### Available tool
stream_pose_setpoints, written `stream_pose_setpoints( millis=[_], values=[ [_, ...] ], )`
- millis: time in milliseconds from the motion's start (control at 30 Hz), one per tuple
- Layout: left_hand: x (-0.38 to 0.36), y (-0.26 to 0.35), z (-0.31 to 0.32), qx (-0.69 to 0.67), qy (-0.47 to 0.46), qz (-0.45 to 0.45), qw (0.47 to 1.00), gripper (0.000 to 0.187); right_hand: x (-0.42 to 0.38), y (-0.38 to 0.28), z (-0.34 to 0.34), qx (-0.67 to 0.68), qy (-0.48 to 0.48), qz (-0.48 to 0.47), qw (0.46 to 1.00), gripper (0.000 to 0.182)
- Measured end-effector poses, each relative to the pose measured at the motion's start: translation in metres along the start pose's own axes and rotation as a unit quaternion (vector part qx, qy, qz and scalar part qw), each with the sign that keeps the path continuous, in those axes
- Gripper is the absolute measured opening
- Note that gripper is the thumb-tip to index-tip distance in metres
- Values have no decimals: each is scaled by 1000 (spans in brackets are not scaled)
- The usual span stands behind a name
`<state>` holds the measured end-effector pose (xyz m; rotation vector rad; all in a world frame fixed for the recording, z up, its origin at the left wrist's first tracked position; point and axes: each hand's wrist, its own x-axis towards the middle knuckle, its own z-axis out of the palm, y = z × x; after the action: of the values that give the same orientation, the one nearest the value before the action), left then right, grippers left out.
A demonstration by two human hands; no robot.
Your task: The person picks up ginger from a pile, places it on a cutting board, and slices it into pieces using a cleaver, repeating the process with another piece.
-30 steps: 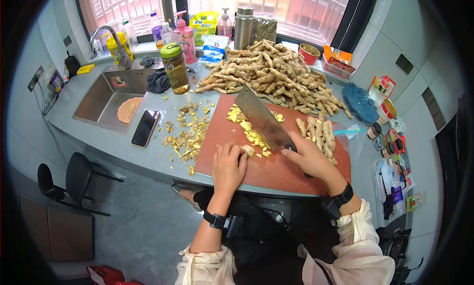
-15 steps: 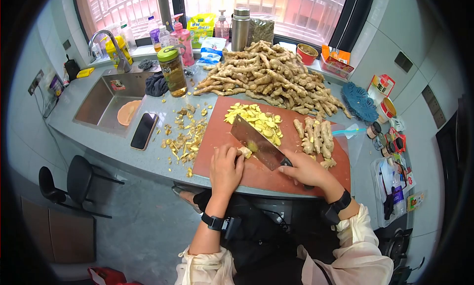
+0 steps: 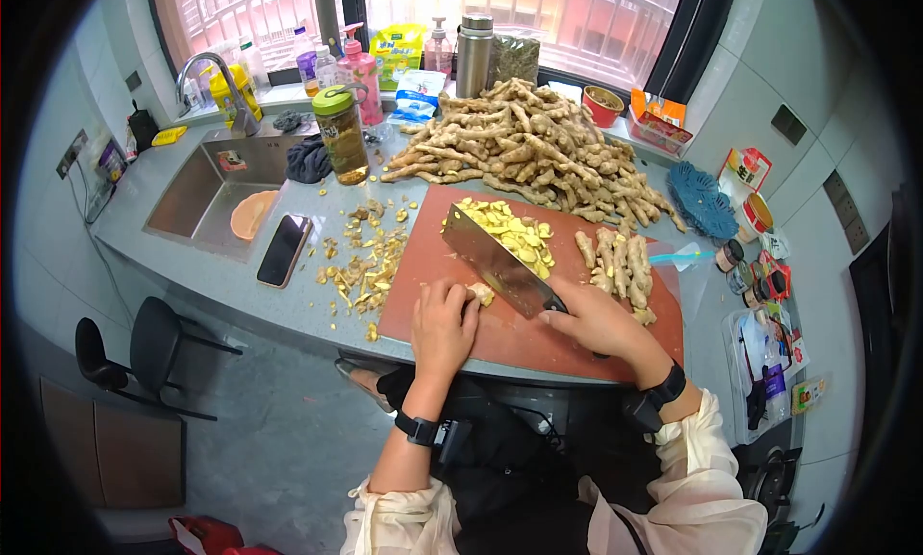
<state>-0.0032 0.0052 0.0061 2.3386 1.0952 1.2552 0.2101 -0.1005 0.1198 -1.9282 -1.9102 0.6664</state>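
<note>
My right hand [image 3: 586, 319] is wrapped round the black handle of a broad cleaver [image 3: 495, 262], its blade slanting up and left over the cutting board [image 3: 423, 252]. On the board's near part, my left hand [image 3: 444, 324] grips a short piece of ginger [image 3: 483, 293] with its fingertips, close beside the blade. Behind the blade lies a heap of yellow ginger slices [image 3: 510, 230], partly covered by it. Several whole ginger roots [image 3: 618, 266] rest on the board to the right of the cleaver.
A large pile of ginger [image 3: 538, 151] stands behind the board. Scraps of peel [image 3: 365, 257] are scattered to its left, near a phone [image 3: 285, 251] and the sink [image 3: 202, 185]. A green-lidded bottle [image 3: 341, 137] stands by the sink; jars [image 3: 740, 274] line the right side.
The cleaver's blade has shifted slightly up and left, and now covers more of the slices. My left hand keeps its hold on the ginger piece; the view has moved a little.
</note>
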Motion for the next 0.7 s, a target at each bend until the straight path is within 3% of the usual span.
stream_pose_setpoints(
  millis=[167, 367, 700],
  values=[
    [0, 0, 0, 1, -17, -17, 1000, 14, 5, -1, 1, -7, -13, -24, 1000, 40],
    [1, 0, -1, 1, -5, 3, 1000, 14, 13, -5, 6, -53, -53, 9, 997, 38],
    [1, 0, 0, 9, 10, 12, 1000, 14, 34, -9, 30, -71, -19, 20, 997, 41]
  ],
)
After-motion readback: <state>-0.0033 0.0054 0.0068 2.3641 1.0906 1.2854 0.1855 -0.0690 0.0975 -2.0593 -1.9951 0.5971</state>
